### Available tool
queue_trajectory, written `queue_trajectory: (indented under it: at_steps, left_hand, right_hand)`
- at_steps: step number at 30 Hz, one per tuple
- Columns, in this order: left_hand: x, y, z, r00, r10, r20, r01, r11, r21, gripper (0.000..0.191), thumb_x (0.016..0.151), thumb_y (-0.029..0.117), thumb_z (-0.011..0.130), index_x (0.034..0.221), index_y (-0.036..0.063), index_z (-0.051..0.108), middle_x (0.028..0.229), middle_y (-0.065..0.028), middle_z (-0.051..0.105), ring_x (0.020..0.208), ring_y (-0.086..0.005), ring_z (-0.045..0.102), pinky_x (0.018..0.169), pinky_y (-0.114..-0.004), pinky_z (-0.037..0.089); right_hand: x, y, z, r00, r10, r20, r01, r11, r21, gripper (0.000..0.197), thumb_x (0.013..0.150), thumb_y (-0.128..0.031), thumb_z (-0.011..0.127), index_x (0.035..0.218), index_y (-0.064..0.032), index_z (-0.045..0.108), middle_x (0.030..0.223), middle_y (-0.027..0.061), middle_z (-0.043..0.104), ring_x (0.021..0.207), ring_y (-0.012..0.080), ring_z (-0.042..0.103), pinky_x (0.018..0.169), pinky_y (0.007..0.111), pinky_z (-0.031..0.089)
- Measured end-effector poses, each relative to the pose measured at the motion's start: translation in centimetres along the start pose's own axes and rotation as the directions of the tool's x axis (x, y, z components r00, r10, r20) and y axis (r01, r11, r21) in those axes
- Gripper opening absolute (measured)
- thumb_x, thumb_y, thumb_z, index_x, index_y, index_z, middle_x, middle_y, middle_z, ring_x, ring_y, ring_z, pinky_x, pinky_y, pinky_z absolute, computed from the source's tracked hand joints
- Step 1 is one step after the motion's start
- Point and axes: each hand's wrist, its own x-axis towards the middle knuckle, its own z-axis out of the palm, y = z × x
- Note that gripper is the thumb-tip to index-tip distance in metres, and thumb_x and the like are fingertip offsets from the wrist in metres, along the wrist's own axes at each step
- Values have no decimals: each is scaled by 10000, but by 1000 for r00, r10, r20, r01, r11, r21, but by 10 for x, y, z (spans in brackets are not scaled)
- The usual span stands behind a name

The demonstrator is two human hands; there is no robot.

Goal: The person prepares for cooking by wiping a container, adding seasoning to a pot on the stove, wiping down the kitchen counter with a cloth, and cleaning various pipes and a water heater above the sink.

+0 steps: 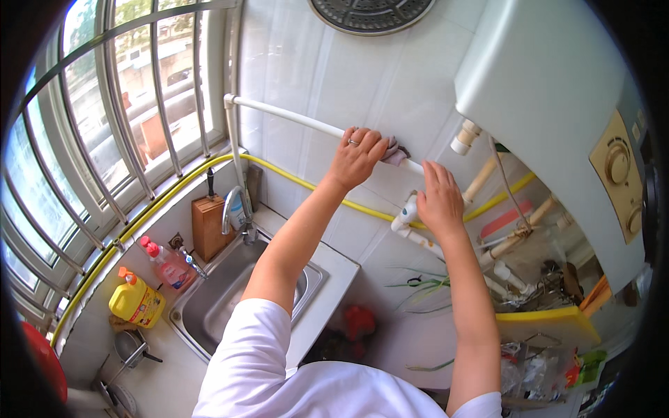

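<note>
A white plastic pipe [292, 116] runs across the corner in front of a tiled wall. My left hand [360, 154], with a ring on one finger, is closed on a greyish cloth [394, 152] wrapped about this pipe; part of the cloth sticks out to the right of the fingers. Farther right, my right hand [440, 196] rests its fingertips at the pipe, and whether it grips the pipe cannot be told. Just left of that hand is a white pipe fitting [405, 213]. A yellow hose [360, 208] passes along the wall below the pipe.
Below left is a steel sink [225, 298] with a curved faucet [228, 209], a wooden knife block [206, 224], a pink soap bottle [172, 269] and a yellow detergent bottle [137, 303]. Barred windows stand at left. A white water heater [549, 104] hangs at right above pipes and a yellow board [549, 324].
</note>
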Motion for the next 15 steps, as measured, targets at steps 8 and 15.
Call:
queue_trajectory:
  at_steps: [8, 15]
  left_hand:
    - [-37, -133, -44, 961, -259, 98, 218, 927, 305, 303, 802, 67, 528, 1096, 130, 563, 1058, -40, 554, 1058, -247, 498, 890, -387, 386]
    - [-42, -218, -70, 792, -578, 195, 311, 658, 686, 300, 819, 84, 529, 1115, 131, 525, 1167, -58, 525, 1088, -251, 493, 913, -378, 393]
  right_hand:
    - [3, -1, 7, 998, 35, 52, -30, 995, -91, 409, 761, -40, 590, 1167, -3, 557, 1159, 117, 581, 1097, 299, 545, 935, 386, 450]
    - [0, -4, 8, 998, 58, 36, -53, 990, -127, 473, 740, -56, 613, 1201, 16, 536, 1182, 144, 564, 1113, 320, 527, 962, 390, 438]
